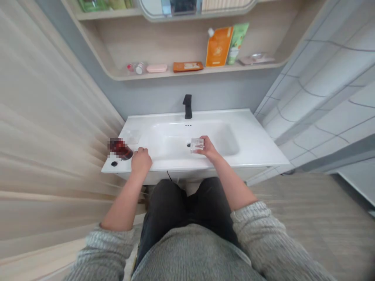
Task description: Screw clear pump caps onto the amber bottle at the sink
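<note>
My right hand (208, 148) grips a small clear plastic box (197, 145) by its right side, above the white sink basin (228, 136). Over the counter's left part is my left hand (141, 160), its fingers curled in; whatever they may hold is hidden. Just left of it is a dark red bottle (126, 153), tilted in view, its upper part blurred out by pixels. A small black cap (114, 164) lies close to the counter's front left corner. Behind the bottle rests a flat clear plastic piece (132, 136), hard to make out.
A black faucet (188, 107) stands behind the basin. Above it, a shelf (164, 75) bears an orange pouch (218, 47), a green tube (236, 43), an orange packet (187, 66) and a pink case (157, 68). A pale curtain (52, 117) hangs close on the left.
</note>
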`<state>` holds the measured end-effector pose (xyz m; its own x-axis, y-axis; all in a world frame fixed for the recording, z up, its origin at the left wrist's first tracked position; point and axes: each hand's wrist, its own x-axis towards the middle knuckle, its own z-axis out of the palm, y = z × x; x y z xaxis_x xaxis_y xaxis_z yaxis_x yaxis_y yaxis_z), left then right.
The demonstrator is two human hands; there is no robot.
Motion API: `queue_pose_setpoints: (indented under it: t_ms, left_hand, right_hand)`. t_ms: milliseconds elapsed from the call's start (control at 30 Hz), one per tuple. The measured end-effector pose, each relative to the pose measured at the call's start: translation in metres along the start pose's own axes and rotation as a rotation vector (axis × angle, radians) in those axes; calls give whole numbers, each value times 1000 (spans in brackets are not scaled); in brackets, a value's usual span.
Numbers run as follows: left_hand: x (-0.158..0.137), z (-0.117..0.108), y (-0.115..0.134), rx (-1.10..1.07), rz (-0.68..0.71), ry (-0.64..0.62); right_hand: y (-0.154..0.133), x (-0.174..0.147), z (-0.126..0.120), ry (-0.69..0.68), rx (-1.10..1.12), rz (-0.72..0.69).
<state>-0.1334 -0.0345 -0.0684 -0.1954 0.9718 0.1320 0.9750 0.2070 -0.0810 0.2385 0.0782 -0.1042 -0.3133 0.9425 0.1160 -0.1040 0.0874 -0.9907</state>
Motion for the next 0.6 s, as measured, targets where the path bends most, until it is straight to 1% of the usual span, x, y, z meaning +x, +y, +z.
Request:
queue_pose_setpoints:
  t_ms: [133,167,233,333,400,467,500,533,600]
  left_hand:
    - [-2,-7,2,-40,15,-7]
    - [-3,-11,4,-72,33,9]
    - [-6,-22,9,-206,91,88]
    - [-11,-43,26,-593,165,259]
    - [-10,-56,44,-912,150,334]
    - [-6,-67,66,-1191,109,363]
    - [-2,-71,78,-1292,96,365]
    - [2,-73,90,-1368,91,364]
    - [11,-75,113,-1453,98,360]
  right_hand:
    - [-1,-1,0,8,0,-10]
    - [-1,-1,0,7,1,-10]
    - [0,0,0,-4,9,-7]
    - [4,2,-1,-28,26,-15]
    - [6,3,-2,-47,33,-28]
    - [7,3,-3,-76,47,-36]
    - [7,3,-3,-91,50,-35]
    - [7,3,-4,-104,48,-34]
    - [6,3,-5,-126,28,-30]
